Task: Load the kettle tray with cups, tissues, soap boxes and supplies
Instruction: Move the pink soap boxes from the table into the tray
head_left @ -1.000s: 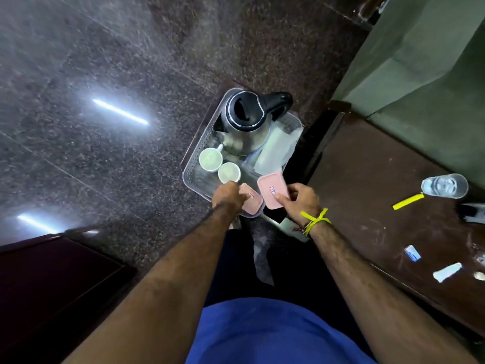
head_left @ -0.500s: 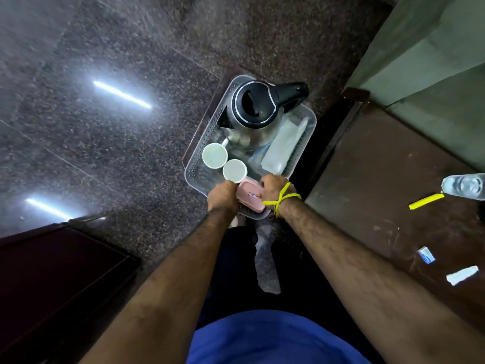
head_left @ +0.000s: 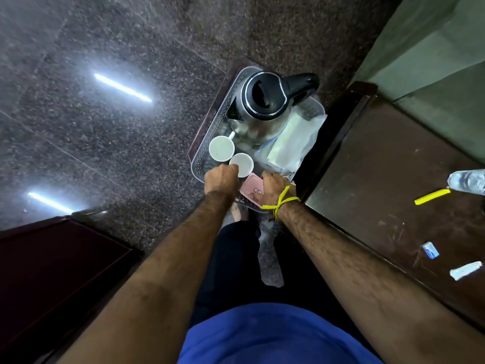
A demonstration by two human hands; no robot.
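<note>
A clear plastic tray (head_left: 210, 137) carries a steel kettle (head_left: 265, 101) with a black lid, two white cups (head_left: 221, 148) (head_left: 242, 164) and a packet of tissues (head_left: 291, 143) in clear wrap. My left hand (head_left: 221, 178) grips the tray's near edge, right beside the nearer cup. A pink soap box (head_left: 250, 189) lies in the tray's near corner, and my right hand (head_left: 275, 187) is closed over its right side. Whether a second pink box lies under it is hidden.
A dark brown table (head_left: 380, 179) stands to the right with a water bottle (head_left: 467, 181), a yellow stick (head_left: 431, 197) and two small sachets (head_left: 430, 250) (head_left: 465, 270). Dark furniture (head_left: 52, 271) fills the lower left. Polished granite floor lies below the tray.
My right hand has brought the pink soap box from beside the tray down into its near corner. The left hand has kept its hold on the tray's edge.
</note>
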